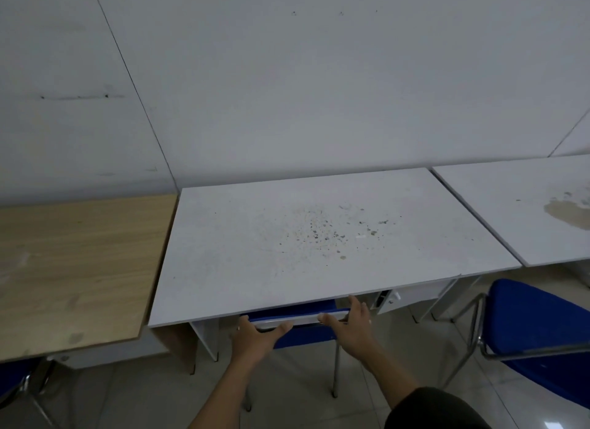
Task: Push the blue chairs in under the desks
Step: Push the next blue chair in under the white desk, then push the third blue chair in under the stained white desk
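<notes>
Both hands rest on the top rail of a blue chair [300,328] whose back shows just below the front edge of the white desk [287,237]. The seat is hidden under the desk, with only the backrest and its chrome legs showing in front of it. The left hand [258,334] lies on the left part of the rail, fingers together and curled over its pale top edge. The right hand [351,321] lies on the right end, thumb along the rail and fingers reaching up toward the underside of the desk; whether those fingers actually grip the rail or only press against it is hard to tell from this angle.

A second blue chair [539,336] stands to the right of the white desk, well out from the neighbouring white desk [510,211], its seat fully in the open. Left of the white desk is a wooden desk [76,269], and part of a third blue chair [12,377] shows under its front edge.
</notes>
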`<state>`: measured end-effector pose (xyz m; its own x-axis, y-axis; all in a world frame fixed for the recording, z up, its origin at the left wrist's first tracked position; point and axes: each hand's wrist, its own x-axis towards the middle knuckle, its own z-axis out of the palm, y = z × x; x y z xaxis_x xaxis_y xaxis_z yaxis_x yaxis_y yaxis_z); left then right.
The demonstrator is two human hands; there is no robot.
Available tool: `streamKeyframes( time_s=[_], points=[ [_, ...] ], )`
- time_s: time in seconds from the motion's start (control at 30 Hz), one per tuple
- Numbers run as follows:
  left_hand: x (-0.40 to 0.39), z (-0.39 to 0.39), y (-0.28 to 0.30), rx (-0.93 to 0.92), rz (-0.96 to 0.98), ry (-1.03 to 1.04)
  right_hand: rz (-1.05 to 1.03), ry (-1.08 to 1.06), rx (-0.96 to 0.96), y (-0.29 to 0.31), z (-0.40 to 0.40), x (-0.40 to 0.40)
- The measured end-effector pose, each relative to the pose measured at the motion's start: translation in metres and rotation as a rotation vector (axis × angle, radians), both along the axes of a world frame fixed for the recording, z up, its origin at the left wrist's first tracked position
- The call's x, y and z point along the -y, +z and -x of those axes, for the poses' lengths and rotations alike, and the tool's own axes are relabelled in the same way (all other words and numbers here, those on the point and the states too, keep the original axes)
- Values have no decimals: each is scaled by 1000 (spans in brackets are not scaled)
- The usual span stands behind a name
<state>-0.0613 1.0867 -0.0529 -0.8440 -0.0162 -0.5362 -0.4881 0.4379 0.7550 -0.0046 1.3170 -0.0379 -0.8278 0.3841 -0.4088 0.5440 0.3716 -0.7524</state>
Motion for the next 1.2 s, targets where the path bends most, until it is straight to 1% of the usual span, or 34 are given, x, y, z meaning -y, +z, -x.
streamKeyframes(
  time_s=[0.1, 0.23, 0.3, 0.4, 0.5, 0.6, 0.7, 0.83, 0.87, 1.07, 1.2],
  points=[
    [1, -8, 3, -40, 41, -27, 8, -54, -59, 4, -20, 8],
    [-13, -30, 14, -192, 264, -119, 20, -72, -143, 11, -55, 12],
    [-30, -44, 22, -252, 320, -180, 4, -77, -155, 14, -78, 4],
    [-60, -62, 33, -320, 338, -259, 29, -131, -113, 21, -108, -13],
    [-100, -78, 48, -363, 303, -328, 73, -157, -117, 35, -140, -36],
    [-153, -101, 69, -397, 179, -386, 148, -219, -129, 50, -182, -75],
    [-203, -123, 87, -396, 61, -402, 196, -267, -152, 66, -219, -113],
    [-274, -156, 110, -436, -21, -442, 223, -336, -180, 79, -269, -168],
    [-302, -170, 114, -437, -39, -470, 230, -359, -181, 81, -287, -190],
    [-410, -238, 115, -420, -102, -577, 261, -415, -143, 85, -359, -276],
    [-454, -264, 111, -368, -115, -662, 278, -500, -157, 82, -388, -306]
  ],
)
